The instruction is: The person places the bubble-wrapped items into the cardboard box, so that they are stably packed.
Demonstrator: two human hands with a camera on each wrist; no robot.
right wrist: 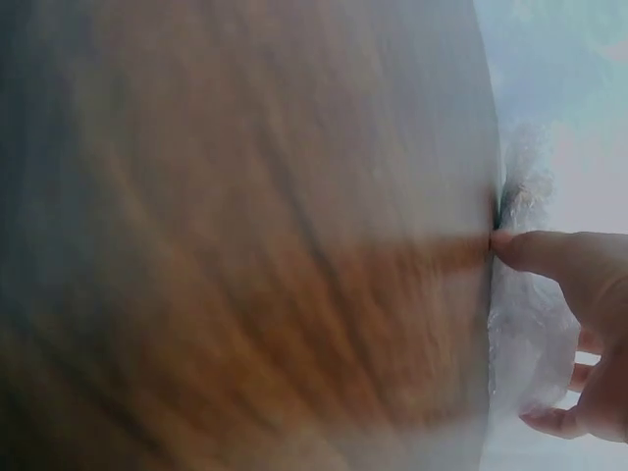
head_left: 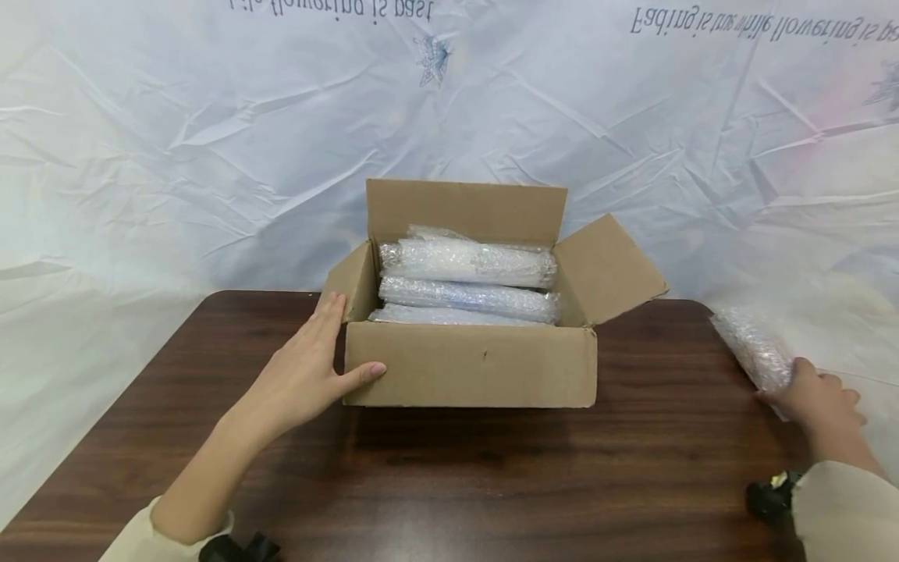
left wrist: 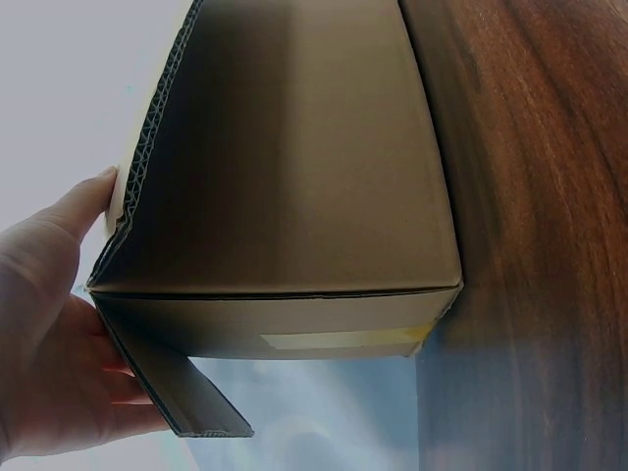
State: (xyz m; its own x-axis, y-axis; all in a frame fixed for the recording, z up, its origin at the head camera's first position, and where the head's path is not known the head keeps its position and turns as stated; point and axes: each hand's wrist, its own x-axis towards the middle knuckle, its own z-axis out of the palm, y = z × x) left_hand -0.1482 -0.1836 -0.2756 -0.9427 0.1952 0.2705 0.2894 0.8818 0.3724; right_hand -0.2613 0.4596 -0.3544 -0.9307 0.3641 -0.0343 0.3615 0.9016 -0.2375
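An open cardboard box (head_left: 470,368) stands on the table with its flaps folded outward. Inside it lie several bubble-wrapped bundles (head_left: 470,293) in a row. My left hand (head_left: 302,382) touches the box's front left corner, its thumb on the front flap and its straight fingers along the left flap (head_left: 353,281). In the left wrist view that hand (left wrist: 49,334) spreads around the corner of the box (left wrist: 314,157). Far to the right, my right hand (head_left: 818,402) grips the near end of another bubble-wrapped bundle (head_left: 751,347) at the table's right edge.
The dark wooden table (head_left: 456,484) has rounded far corners. A pale printed cloth (head_left: 281,156) hangs behind it and along both sides. The box's right flap (head_left: 611,269) sticks out over the tabletop. A black wrist device (head_left: 769,496) shows by the right sleeve.
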